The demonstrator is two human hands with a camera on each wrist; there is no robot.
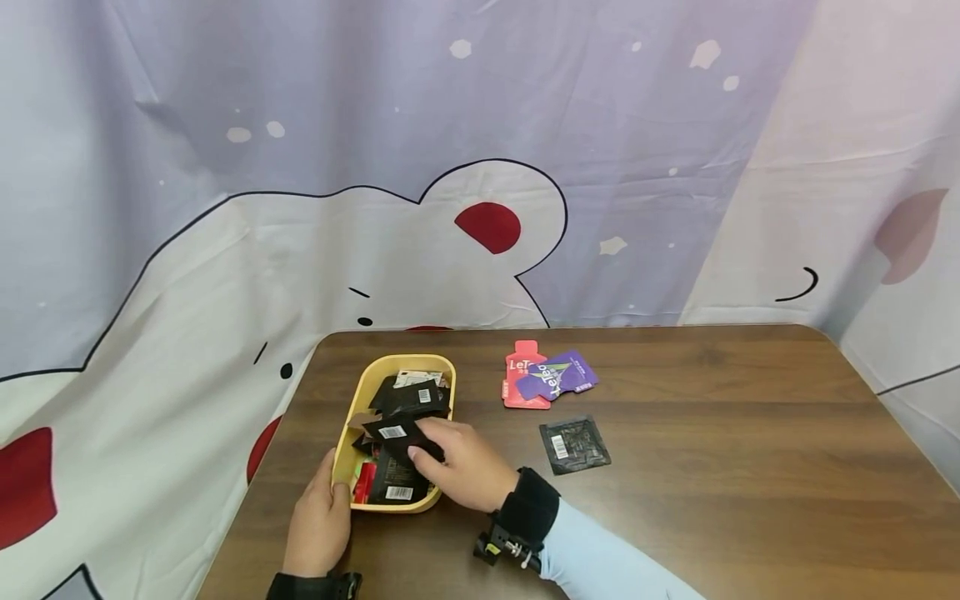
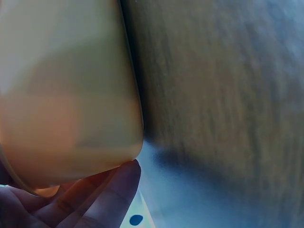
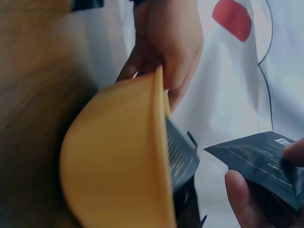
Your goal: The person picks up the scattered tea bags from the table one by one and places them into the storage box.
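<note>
A yellow plastic bin point(image 1: 393, 507) stands on the table, filled with several black sachets point(image 1: 397, 479) and a red packet point(image 1: 365, 482). My left hand point(image 1: 318, 521) grips its near left side, thumb by the rim and fingers against the outer wall, as the left wrist view of the bin point(image 2: 71, 95) shows. Over the bin, my right hand point(image 1: 472, 467) pinches a black sachet with a white barcode label point(image 1: 392, 432). In the right wrist view that sachet point(image 3: 259, 159) is between thumb and fingers, beside the bin's rim and apart from it.
On the wooden table point(image 1: 712, 467), right of the bin, lies another black sachet point(image 1: 575, 445). Behind it a purple packet point(image 1: 558, 375) overlaps a red one point(image 1: 522, 387). A patterned curtain point(image 1: 637, 167) hangs along the table's far edge.
</note>
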